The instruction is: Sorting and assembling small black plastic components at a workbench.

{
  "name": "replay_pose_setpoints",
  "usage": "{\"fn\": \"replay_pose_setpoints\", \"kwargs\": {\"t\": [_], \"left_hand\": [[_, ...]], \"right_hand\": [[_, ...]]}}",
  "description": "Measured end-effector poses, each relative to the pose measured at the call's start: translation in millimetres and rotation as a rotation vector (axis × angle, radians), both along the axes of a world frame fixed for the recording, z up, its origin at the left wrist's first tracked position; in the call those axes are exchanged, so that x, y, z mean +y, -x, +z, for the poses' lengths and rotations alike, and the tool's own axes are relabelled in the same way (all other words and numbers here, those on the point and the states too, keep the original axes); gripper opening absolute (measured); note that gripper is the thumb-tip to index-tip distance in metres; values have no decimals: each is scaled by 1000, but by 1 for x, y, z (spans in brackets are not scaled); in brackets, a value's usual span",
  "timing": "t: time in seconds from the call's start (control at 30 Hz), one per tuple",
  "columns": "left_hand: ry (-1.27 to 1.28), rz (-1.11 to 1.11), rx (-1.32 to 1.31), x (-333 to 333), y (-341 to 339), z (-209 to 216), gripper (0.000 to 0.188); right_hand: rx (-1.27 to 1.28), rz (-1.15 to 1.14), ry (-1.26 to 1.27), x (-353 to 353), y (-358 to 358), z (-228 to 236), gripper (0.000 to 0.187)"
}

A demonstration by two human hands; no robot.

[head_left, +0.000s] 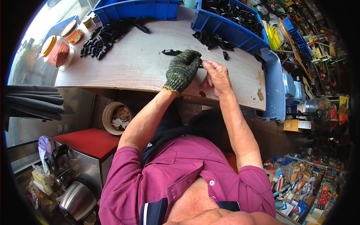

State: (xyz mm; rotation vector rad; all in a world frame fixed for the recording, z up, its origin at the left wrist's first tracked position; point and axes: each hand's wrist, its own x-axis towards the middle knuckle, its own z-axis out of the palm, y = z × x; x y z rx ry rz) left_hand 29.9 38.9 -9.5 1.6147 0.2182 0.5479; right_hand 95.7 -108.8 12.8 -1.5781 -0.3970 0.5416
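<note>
My left hand (183, 69), in a dark green knit glove, is closed above the near part of the table. A small black plastic part (201, 64) shows as a dark sliver at its fingertips; the glove hides most of it. Close beside it, my bare right hand (218, 78) has its thumb and fingers drawn together next to that sliver. What the right fingers pinch, if anything, is hidden. Just beyond the glove lies another black plastic part (171, 52) with shiny edges. A single black piece (225, 55) rests to the right, beyond my right hand.
Loose black parts lie in piles at the table's far left (112, 35) and far right (212, 39). Two blue bins (137, 10) (228, 32) stand at the back, the right one full of black parts. Lidded jars (56, 50) stand left. Below are a waste bucket (108, 119) and red-topped cabinet (88, 141).
</note>
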Motion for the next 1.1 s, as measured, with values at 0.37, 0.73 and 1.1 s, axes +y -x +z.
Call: {"fn": "replay_pose_setpoints", "kwargs": {"t": [0.37,0.73,1.1], "left_hand": [[-709,348,10,20,15,16,35],[-839,34,-50,35,26,13,15],[-476,-116,-25,-5,21,16,23]], "right_hand": [[-35,-123,-36,2,16,4,34],[76,-299,-172,3,17,7,36],[53,-380,-168,6,24,9,33]]}}
